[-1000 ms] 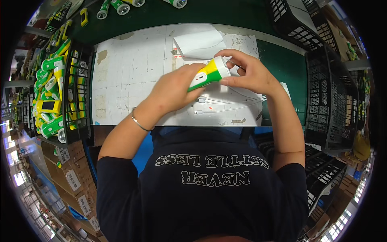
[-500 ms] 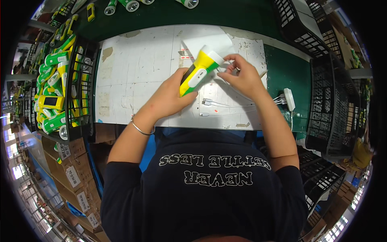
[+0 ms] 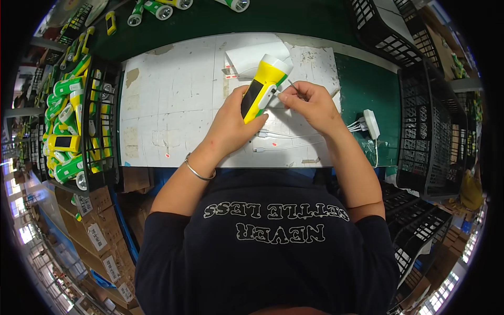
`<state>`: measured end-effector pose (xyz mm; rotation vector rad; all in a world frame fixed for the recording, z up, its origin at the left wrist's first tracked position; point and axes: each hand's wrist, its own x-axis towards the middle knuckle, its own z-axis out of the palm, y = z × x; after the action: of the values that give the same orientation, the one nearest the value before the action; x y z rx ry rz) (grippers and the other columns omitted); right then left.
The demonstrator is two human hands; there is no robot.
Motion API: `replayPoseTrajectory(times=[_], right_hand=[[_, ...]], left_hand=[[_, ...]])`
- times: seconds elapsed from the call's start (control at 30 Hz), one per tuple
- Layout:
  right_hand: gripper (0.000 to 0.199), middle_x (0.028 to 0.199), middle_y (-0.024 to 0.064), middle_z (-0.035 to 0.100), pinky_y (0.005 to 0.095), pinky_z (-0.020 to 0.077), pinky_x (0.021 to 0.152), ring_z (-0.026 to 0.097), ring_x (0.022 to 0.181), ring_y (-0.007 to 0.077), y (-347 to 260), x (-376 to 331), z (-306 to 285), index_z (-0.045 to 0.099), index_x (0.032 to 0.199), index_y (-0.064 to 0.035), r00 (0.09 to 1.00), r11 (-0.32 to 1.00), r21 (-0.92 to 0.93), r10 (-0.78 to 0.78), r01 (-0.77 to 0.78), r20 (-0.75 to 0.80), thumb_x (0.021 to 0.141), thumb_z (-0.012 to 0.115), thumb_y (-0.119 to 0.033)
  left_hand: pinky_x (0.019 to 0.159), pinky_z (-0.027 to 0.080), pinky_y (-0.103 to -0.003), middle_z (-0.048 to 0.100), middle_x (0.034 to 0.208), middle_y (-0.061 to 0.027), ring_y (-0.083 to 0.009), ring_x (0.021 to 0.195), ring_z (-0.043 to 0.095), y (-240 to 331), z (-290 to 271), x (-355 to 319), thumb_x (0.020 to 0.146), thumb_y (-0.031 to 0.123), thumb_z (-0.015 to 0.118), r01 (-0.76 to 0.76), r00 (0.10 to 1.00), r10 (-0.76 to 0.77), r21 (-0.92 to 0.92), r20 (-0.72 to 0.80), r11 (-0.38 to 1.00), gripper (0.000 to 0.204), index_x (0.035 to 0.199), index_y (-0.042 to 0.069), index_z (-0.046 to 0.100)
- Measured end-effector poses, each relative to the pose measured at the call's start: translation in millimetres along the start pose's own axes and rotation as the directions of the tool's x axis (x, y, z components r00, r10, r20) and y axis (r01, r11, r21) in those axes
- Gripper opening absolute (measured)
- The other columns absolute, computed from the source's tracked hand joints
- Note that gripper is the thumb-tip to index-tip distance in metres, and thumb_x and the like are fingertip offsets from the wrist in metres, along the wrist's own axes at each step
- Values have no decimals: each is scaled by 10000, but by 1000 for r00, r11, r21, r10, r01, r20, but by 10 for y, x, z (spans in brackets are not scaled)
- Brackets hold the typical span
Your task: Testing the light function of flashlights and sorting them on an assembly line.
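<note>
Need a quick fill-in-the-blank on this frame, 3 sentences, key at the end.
1. The left hand grips a flashlight whose body is mostly ____.
2. The right hand pinches a thin ____ tool beside the flashlight.
3. The crate holding more flashlights stands on the person's ____ side.

Missing words: yellow; metal; left

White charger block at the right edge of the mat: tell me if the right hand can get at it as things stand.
Probably yes. The white charger block lies uncovered beside the right hand, with nothing between them. But that hand's fingers pinch a thin tool at the yellow flashlight, so it would have to free itself first.
</note>
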<state>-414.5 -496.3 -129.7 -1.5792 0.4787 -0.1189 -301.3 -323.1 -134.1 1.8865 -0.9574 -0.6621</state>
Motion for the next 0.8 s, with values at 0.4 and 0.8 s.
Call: replayPoseTrajectory(times=[0.4,0.8], right_hand=[[165,699,2,580,188,374,599,491,646,50,96,-86,84,602,783,-14,991,993,98,-48,61,-124,798,663,-167],[153,791,-13,556,183,376,643,482,719,53,415,-59,-175,576,931,-6,961,993,-11,-118,119,-250,862,596,-142]], left_hand=[[636,491,-392,486,986,-131,-327,815,571,86,28,36,711,182,688,-199,936,310,477,-165,856,581,1212,81,411],[713,478,-336,601,988,-157,-225,839,595,-681,-3296,-182,703,161,681,83,354,-75,-49,-932,995,491,1127,-2,493]])
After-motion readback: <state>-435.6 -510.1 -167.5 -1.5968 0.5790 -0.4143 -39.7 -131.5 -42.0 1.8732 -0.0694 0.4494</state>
